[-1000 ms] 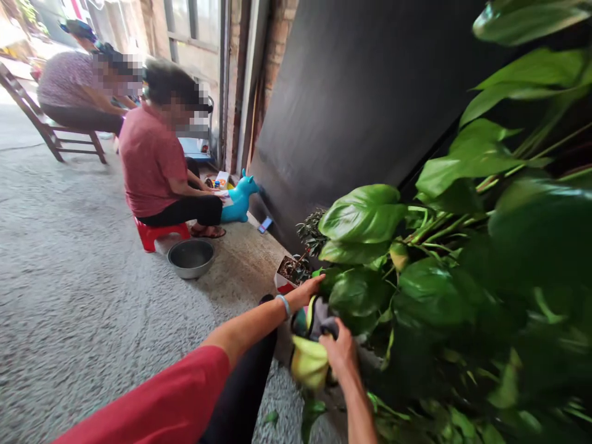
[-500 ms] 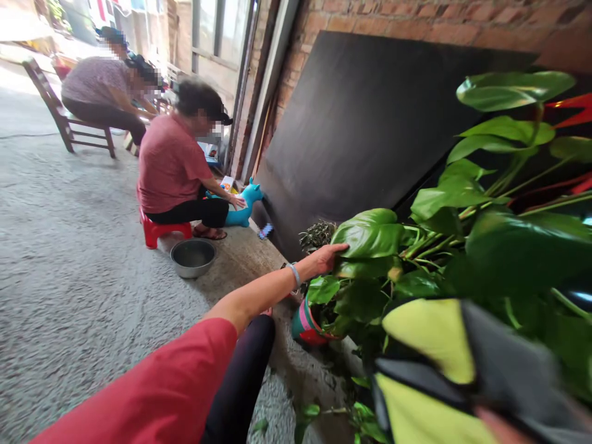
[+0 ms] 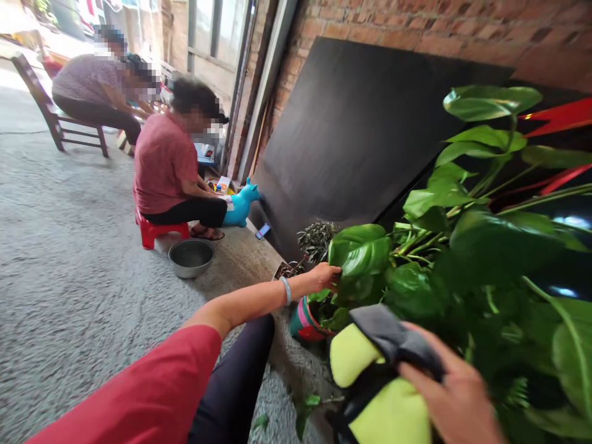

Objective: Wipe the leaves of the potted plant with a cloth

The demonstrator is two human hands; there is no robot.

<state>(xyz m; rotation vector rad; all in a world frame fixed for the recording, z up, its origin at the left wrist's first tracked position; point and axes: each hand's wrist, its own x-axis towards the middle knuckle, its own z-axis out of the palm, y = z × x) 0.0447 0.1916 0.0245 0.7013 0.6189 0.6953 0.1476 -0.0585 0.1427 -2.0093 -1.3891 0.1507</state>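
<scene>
My left hand (image 3: 324, 277), with a pale bangle at the wrist, pinches the edge of a broad glossy green leaf (image 3: 361, 251). That leaf belongs to a large leafy potted plant filling the right side. Below the wrist stands a green, pink and red pot (image 3: 303, 322), partly covered by foliage. In my right hand (image 3: 456, 385) is a yellow-and-grey cloth (image 3: 391, 410), folded and bunched, held in front of the plant. The cloth is apart from the held leaf, and some of my right fingers are hidden by it.
A person in a red shirt sits on a red stool (image 3: 161, 231) by a blue toy animal (image 3: 240, 203). A grey basin (image 3: 191, 258) lies nearby. Another person sits on a wooden chair (image 3: 41, 102). A dark board (image 3: 361, 135) leans against the brick wall (image 3: 416, 28).
My right hand has come further into view, bringing the cloth left toward the held leaf. My left hand keeps the leaf, now slightly lower. The seated person's hand has drawn back from the toy.
</scene>
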